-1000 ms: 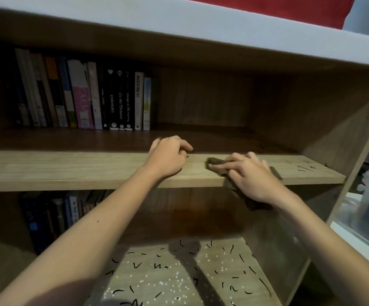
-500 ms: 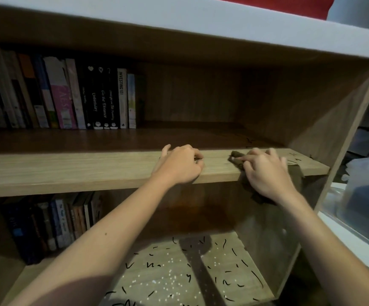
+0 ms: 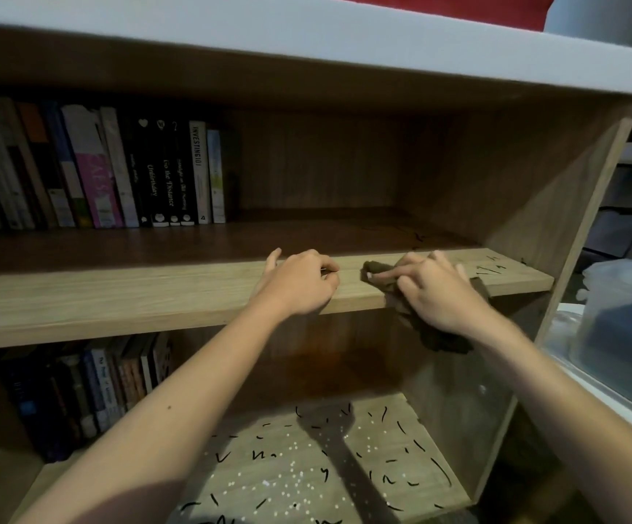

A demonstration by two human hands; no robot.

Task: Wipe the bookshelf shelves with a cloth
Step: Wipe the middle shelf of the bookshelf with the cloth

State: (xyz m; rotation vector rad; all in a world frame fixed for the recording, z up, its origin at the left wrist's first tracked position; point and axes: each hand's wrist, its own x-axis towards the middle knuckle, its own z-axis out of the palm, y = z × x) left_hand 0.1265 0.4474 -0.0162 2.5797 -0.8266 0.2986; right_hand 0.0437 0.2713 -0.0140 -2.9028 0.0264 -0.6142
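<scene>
Limply, the dark cloth (crumpled) overhangs the shelf edge.

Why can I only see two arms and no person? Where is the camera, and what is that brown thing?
The camera sits on the person's head and looks forward and down. That is why you see only their own arms reaching out. There is just this one view.

In front of them is a wooden bookshelf. The left hand rests with curled fingers on the front of the middle shelf and holds nothing. The right hand presses the brown thing, a cloth, onto that shelf. Part of the cloth hangs over the edge.

Books stand at the back left. A few black marks at the shelf's right end are not yet wiped. The lower shelf has many more marks, plus white specks. A clear plastic box stands at the right.
</scene>
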